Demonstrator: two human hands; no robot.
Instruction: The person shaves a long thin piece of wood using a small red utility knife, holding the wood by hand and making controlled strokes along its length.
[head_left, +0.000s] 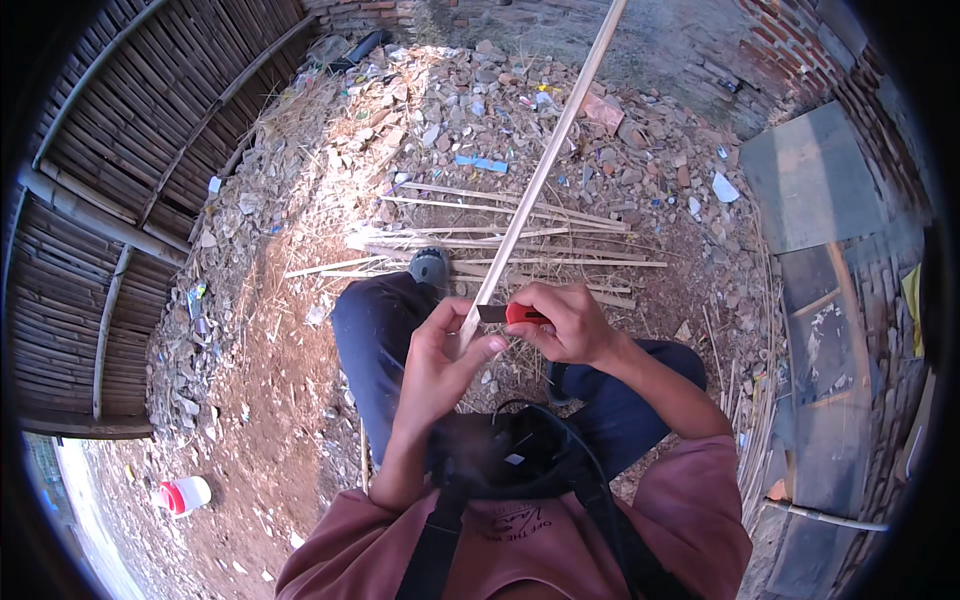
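The left hand [440, 360] closes its grip on the near end of a long pale strip [545, 165], which slants up and away over the rubble. The right hand [565, 322] grips a red-handled knife [512, 314], its blade laid against the strip just above the left thumb. Shaving or splitting the strip seems in hand. The next stroke calls for a firm left hold and a blade driven away from the fingers. Cut strips [500, 235] lie on the ground past the knees.
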